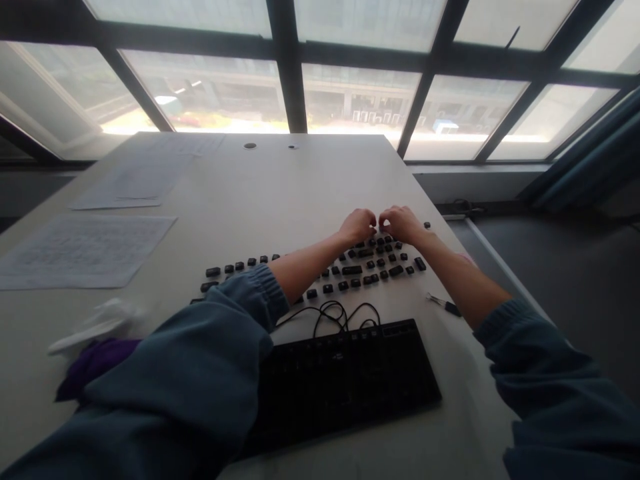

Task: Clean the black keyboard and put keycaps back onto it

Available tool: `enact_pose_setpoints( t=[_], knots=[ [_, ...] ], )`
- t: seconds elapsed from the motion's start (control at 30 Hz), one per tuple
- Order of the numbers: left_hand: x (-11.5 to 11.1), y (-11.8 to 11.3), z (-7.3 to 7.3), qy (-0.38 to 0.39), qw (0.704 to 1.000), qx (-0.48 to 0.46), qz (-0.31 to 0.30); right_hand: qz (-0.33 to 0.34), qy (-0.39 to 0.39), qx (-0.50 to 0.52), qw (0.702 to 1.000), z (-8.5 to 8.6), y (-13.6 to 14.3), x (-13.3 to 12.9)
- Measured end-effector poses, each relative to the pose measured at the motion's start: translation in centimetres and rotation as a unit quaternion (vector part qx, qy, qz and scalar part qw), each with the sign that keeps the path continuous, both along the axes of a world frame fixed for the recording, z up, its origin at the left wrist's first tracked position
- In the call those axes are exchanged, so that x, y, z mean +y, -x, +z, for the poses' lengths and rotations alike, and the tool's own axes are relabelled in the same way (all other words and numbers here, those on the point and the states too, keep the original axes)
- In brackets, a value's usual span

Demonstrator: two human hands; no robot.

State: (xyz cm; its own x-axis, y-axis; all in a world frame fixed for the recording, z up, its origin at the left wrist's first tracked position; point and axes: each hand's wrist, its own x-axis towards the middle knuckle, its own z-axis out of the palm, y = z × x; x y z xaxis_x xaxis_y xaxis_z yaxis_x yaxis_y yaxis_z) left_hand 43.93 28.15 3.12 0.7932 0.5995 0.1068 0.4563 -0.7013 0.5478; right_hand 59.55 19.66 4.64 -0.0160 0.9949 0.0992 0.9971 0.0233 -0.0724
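Note:
Both my hands reach out over the far right part of the loose black keycaps, which lie in rows on the white table. My left hand has its fingers curled down at the keycaps' far edge. Close beside it, my right hand bends its thumb and forefinger together in a pinch. Whatever sits at the fingertips of either hand is too small to make out. Nearer to me lies a black keyboard with its keycaps off, its left part hidden by my left sleeve. Its cable is coiled behind it.
A keycap puller with wire ends lies under my right forearm. Printed sheets cover the table's left side. A white tissue and a purple cloth lie by my left sleeve. Windows stand beyond the table's far edge.

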Motion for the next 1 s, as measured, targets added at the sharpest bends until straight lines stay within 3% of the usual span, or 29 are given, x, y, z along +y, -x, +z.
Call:
enact_pose_setpoints(
  t=[0.13, 0.23, 0.3, 0.4, 0.5, 0.6, 0.67, 0.83, 1.0],
  knots=[
    [-0.3, 0.3, 0.7, -0.005, 1.000, -0.006, 0.011, -0.008, -0.021, 0.020, 1.000, 0.3, 0.4, 0.3],
    [-1.2, 2.5, 2.7, -0.009, 0.999, -0.025, 0.025, -0.020, -0.072, 0.042, 0.996, 1.1, 1.3, -0.9],
    [-2.7, 5.3, 4.5, -0.012, 0.999, -0.041, 0.020, -0.016, -0.129, 0.086, 0.988, 1.8, 2.5, -2.7],
    [-6.6, 11.1, 7.0, 0.002, 0.998, -0.063, -0.030, 0.031, -0.241, 0.225, 0.944, 2.8, 5.2, -7.2],
    [-11.9, 17.4, 8.1, 0.029, 0.996, -0.057, -0.068, 0.076, -0.262, 0.303, 0.913, 3.3, 8.9, -12.7],
    [-17.0, 21.8, 7.3, 0.050, 0.993, -0.052, -0.090, 0.136, -0.224, 0.347, 0.901, 2.9, 12.3, -17.8],
    [-19.5, 23.1, 6.2, 0.035, 0.993, -0.069, -0.093, 0.155, -0.209, 0.361, 0.895, 2.3, 13.8, -20.2],
    [-22.5, 22.7, 3.9, -0.040, 0.995, -0.080, -0.054, 0.211, -0.187, 0.341, 0.897, 0.4, 15.4, -22.6],
    [-23.4, 21.7, 2.6, -0.101, 0.992, -0.077, -0.029, 0.253, -0.159, 0.275, 0.914, 0.2, 15.8, -22.7]
  ],
)
